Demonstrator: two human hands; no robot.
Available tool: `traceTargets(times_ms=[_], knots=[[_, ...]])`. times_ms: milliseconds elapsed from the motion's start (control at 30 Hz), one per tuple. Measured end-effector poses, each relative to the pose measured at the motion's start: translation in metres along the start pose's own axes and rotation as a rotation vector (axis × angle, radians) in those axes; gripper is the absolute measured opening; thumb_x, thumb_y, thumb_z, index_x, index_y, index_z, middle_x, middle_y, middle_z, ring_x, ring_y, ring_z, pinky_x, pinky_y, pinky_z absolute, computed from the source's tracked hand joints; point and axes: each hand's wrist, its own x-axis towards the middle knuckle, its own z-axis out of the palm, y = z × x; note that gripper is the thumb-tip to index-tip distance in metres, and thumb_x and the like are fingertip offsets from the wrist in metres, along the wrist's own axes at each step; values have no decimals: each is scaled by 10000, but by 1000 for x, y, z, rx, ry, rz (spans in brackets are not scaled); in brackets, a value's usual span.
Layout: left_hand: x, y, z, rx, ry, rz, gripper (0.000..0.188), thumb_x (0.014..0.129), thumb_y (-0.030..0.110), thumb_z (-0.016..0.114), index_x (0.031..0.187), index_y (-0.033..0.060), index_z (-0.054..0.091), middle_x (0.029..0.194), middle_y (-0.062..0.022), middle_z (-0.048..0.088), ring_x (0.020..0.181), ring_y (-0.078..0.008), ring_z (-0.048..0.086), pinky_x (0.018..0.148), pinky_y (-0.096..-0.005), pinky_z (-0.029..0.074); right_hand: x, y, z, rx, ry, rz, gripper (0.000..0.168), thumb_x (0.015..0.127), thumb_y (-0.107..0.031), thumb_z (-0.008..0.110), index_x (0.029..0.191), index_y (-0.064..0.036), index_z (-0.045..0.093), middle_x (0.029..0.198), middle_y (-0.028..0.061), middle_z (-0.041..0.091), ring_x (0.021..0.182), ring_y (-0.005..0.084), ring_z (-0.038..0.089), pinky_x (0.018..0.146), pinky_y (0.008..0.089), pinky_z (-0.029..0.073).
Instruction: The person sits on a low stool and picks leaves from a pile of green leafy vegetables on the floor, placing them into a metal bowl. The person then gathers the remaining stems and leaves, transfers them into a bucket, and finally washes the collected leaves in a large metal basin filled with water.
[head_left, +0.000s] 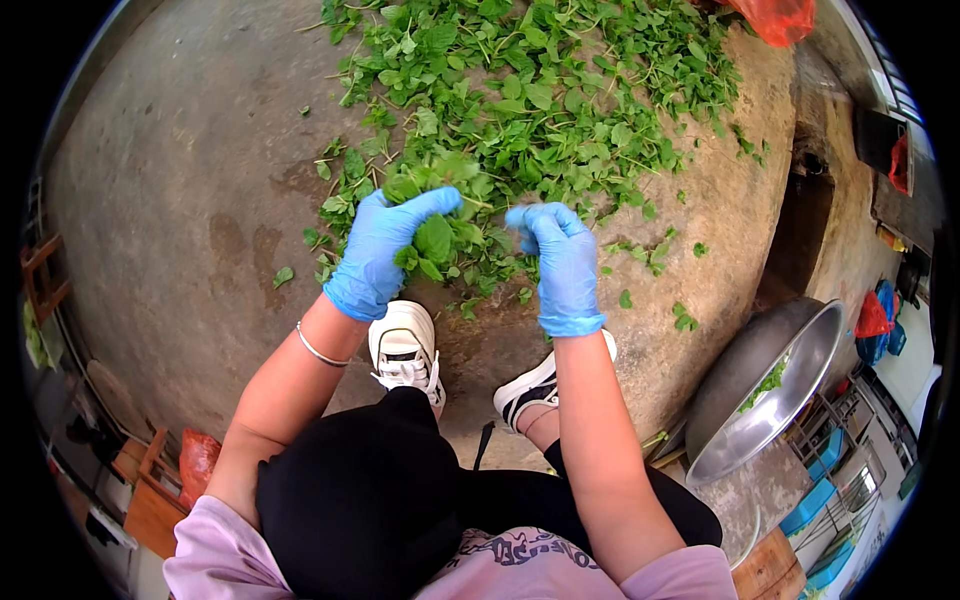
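Note:
My left hand (375, 255), in a blue disposable glove, grips a bunch of leafy green sprigs (433, 238) that look like mint. Leaves stick out above and below the thumb. Just to its right is my right hand (566, 266), gloved the same way, with thumb and fingers drawn together. Its fingertips are blurred, so whether a bit of leaf or stem is between them cannot be told. Beneath and beyond both hands, a wide loose heap of the same greens (540, 105) spreads over the concrete floor (180, 150).
At right a large metal basin (739, 375) stands tilted, with some greens (766, 386) inside. A recessed channel (799, 229) runs beyond it. Red plastic bags (776, 19) lie at top right. My white shoes (405, 337) are below the heap; wooden furniture (154, 517) stands at lower left.

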Motion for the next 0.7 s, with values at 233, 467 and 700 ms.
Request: traceTargets(times_ms=[233,467,700], knots=[[0,-10,9,303,-74,158,256,820,113,692,1056,23,651,901,-15,663,766,-109,597,717,-255,489,-29,-11,29,-104,-265,-121,1102,672,-301,827,1474,-43,117,1466,215,252,1326,313,299,1023,395,372],[-7,-1,18,-211,-551,-312,750,947,563,311,1393,-40,316,1379,-147,429,1168,-270,495,1004,-391,369,-16,15,20,220,-161,-23,757,748,7,658,1424,-73,325,1198,96,573,1011,163,587,852,296,505],[-16,0,33,-105,-655,-213,738,947,560,318,1413,-13,303,1406,-112,412,1191,-259,478,1029,-385,353,-9,-11,-125,940,-92,-254,469,834,29,540,1282,-101,493,1134,83,579,936,156,575,563,197,458]])
